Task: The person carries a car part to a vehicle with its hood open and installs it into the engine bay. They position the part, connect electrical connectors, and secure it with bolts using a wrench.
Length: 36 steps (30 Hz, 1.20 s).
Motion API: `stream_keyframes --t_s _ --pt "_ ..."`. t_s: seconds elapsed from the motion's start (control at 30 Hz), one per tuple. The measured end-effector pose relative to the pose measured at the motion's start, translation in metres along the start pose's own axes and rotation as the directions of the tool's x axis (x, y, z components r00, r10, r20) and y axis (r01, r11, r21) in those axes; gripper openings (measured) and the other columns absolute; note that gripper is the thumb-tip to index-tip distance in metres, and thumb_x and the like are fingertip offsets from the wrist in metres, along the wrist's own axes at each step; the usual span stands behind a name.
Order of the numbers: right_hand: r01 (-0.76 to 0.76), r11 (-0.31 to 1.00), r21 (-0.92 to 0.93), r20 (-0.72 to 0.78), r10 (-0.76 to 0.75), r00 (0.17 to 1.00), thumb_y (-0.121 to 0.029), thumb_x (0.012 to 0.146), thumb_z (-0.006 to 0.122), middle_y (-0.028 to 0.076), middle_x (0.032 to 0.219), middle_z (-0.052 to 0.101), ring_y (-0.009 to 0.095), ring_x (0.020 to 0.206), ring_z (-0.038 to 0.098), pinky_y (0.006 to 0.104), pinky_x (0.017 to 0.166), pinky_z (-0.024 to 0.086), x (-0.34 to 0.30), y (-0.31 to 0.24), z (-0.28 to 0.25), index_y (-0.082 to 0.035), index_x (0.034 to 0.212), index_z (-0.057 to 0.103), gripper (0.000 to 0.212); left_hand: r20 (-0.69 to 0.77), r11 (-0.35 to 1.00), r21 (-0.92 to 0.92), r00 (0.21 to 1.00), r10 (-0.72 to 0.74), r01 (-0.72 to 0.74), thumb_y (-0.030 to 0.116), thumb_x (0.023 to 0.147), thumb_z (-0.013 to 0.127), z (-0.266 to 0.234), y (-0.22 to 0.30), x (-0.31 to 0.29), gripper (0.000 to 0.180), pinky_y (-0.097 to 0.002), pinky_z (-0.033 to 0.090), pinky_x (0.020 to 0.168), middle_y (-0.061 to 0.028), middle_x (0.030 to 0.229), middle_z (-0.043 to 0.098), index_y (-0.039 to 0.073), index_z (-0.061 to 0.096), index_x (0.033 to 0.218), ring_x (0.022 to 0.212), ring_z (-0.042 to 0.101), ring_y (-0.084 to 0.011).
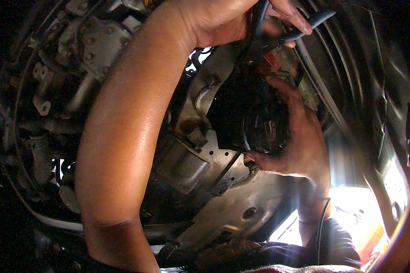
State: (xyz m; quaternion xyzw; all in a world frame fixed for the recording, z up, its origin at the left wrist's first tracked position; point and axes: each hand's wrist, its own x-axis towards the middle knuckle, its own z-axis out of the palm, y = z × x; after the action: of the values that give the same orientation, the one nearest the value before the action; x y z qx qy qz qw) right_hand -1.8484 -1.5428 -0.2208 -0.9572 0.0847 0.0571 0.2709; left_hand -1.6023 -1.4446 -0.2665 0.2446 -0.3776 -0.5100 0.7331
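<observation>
My left forearm rises from the lower left, and my left hand [228,25] is at the top centre. Its fingers curl around a pliers-like tool [312,26] with two splayed dark blue-grey handles; its working end is lost in shadow. Below and to the right, my right hand [300,136] wraps around a black rounded part [266,129]. The thumb is at the part's lower edge and the fingers reach up its far side. A small red piece [269,63] shows between the two hands. Deep shadow hides most of the black part.
Greasy metal housings [98,41] and pipes crowd the left side. A metal bracket with holes [221,154] and a pale curved panel [241,207] lie below the hands. Long dark ribbed panels [351,68] run down the right. Bright light enters at the lower right.
</observation>
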Motion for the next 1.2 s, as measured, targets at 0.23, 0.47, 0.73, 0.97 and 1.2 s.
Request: stream_keyframes --t_s 0.23,0.47,0.73,0.97,1.2 --pt "0.010 0.998 -0.065 0.003 -0.010 1.000 -0.025 0.050 0.092 0.025 0.138 0.060 0.041 0.128 0.061 0.0453 0.111 0.047 -0.001 0.002 0.000 -0.004 0.152 0.039 0.117 -0.022 0.997 0.080 1.000 0.004 -0.003 0.018 0.092 0.055 0.003 0.002 0.001 0.023 -0.0436 0.049 0.102 -0.0204 0.121 0.072 0.002 0.070 0.086 0.112 0.065 -0.0262" --pt "0.022 0.999 0.042 0.002 -0.023 1.000 -0.027 0.054 0.093 0.025 0.137 0.060 0.042 0.124 0.063 0.0469 0.106 0.050 0.002 0.006 0.003 -0.005 0.152 0.038 0.114 -0.091 0.859 0.493 0.990 -0.103 0.135 0.022 0.098 0.053 0.013 0.016 -0.009 0.028 -0.0416 0.051 0.098 -0.0104 0.106 0.068 0.002 0.072 0.096 0.094 0.060 -0.0189" --pt "0.006 1.000 0.005 0.009 -0.006 1.000 -0.030 0.051 0.096 0.024 0.144 0.055 0.039 0.133 0.057 0.0457 0.112 0.046 0.001 0.006 0.002 -0.002 0.152 0.040 0.119 0.289 0.503 0.823 0.957 0.032 -0.265 0.017 0.105 0.051 -0.008 0.000 0.005 0.025 -0.0417 0.053 0.097 0.0007 0.072 0.054 0.003 0.068 0.094 0.069 0.054 -0.0154" --pt "0.030 0.999 0.013 0.006 -0.031 1.000 -0.032 0.052 0.096 0.025 0.146 0.053 0.040 0.134 0.056 0.0470 0.113 0.045 -0.001 0.006 0.000 -0.001 0.153 0.038 0.120 0.042 0.780 0.626 0.999 -0.032 -0.001 0.018 0.096 0.053 0.012 -0.009 0.020 0.022 -0.0361 0.050 0.085 -0.0059 0.080 0.062 0.000 0.065 0.089 0.082 0.060 -0.0182" --pt "0.119 0.991 -0.069 -0.020 -0.120 0.993 -0.024 0.056 0.092 0.025 0.137 0.060 0.042 0.125 0.063 0.0481 0.107 0.051 0.001 0.007 0.002 -0.007 0.152 0.037 0.112 0.260 0.351 0.874 0.934 0.246 -0.336 0.019 0.097 0.055 0.017 -0.033 0.032 0.026 -0.0427 0.051 0.069 -0.0110 0.079 0.066 0.001 0.066 0.082 0.073 0.066 -0.0247"
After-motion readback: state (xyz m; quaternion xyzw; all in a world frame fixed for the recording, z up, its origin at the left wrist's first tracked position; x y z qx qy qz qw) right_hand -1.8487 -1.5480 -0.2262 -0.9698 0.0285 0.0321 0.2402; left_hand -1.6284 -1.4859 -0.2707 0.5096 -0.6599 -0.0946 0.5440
